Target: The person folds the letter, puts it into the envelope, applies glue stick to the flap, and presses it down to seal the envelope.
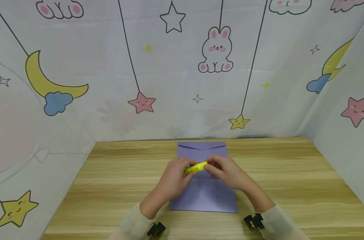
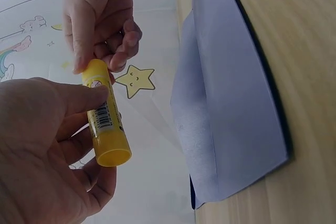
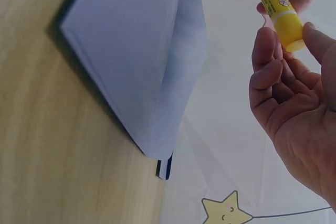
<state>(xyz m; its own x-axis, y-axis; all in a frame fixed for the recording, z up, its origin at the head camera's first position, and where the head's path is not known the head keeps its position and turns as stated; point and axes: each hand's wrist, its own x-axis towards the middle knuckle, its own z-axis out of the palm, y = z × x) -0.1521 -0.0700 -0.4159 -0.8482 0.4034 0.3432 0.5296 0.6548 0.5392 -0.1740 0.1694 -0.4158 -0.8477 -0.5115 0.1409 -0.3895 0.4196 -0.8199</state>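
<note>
A yellow glue stick [image 1: 194,168] with a barcode label is held up above a purple envelope [image 1: 204,196]. My left hand [image 1: 177,175] grips its body, thumb across the label in the left wrist view. At the other end, the thumb and fingers of my right hand [image 1: 226,170] pinch the yellow cap [image 3: 290,32]. A white band shows between cap and label. Beneath both hands the envelope lies on the table, its flap [image 1: 202,145] at the far end. In the wrist views the flap [image 2: 191,124] stands a little away from the envelope's body.
The wood-grain table [image 1: 125,173] reaches back to a white cloth [image 1: 176,76] printed with stars, moons and a rabbit. Cloth also hangs at the left and right sides. Small black devices [image 1: 156,229] are worn on both wrists.
</note>
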